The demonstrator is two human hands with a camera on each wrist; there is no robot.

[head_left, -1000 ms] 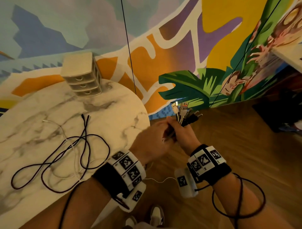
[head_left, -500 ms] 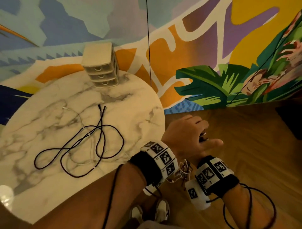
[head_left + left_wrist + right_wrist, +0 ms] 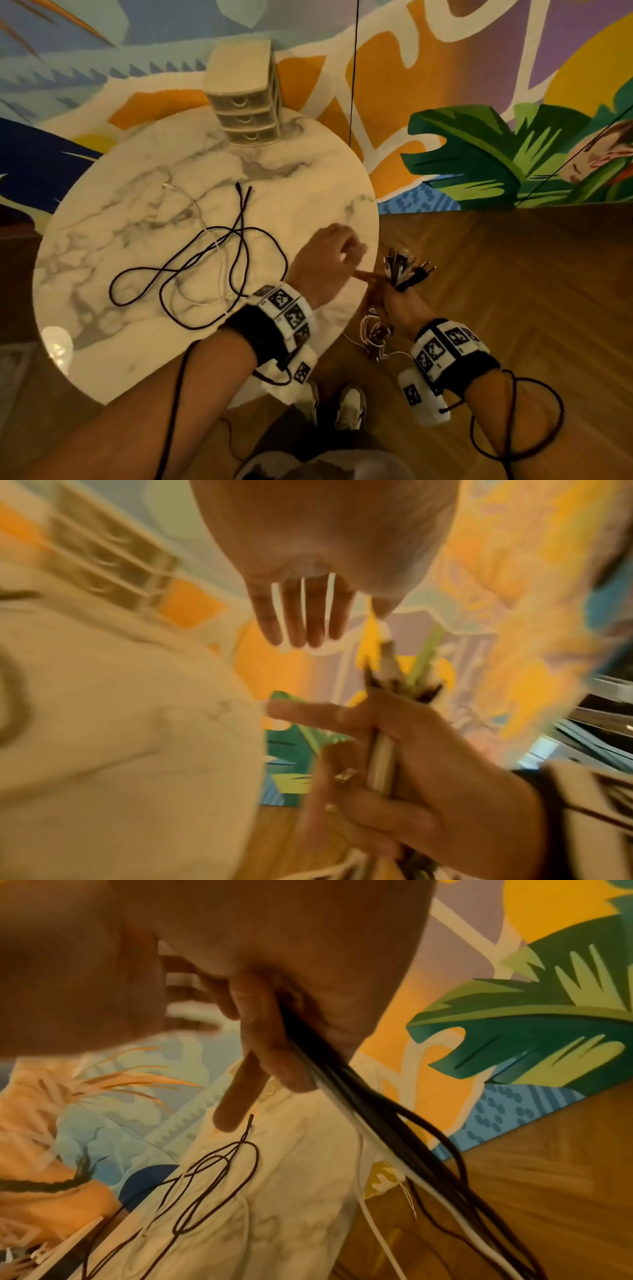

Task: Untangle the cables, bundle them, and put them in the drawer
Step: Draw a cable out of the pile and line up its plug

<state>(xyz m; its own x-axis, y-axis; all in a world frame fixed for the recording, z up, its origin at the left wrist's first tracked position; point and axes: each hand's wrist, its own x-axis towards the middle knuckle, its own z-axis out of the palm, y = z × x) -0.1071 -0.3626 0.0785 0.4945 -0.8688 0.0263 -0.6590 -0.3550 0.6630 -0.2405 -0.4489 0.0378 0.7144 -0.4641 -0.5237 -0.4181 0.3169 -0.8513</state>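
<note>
Drawers (image 3: pixel 244 118) closed; right hand (image 3: pixel 394 301) around cable bundle (image 3: pixel 406 270), left hand (image 3: pixel 325 263) loose, empty.

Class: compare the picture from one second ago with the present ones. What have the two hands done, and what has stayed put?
The left hand has let go of the cable bundle and moved over the table. The right hand still grips the bundle. The loose black cable, white cable and drawer unit lie unchanged.

- My round marble table (image 3: pixel 144 212) carries a small drawer unit (image 3: pixel 245 99) at its far edge.
- A looped black cable (image 3: pixel 202 270) and a thin white cable (image 3: pixel 219 253) lie tangled on it.
</note>
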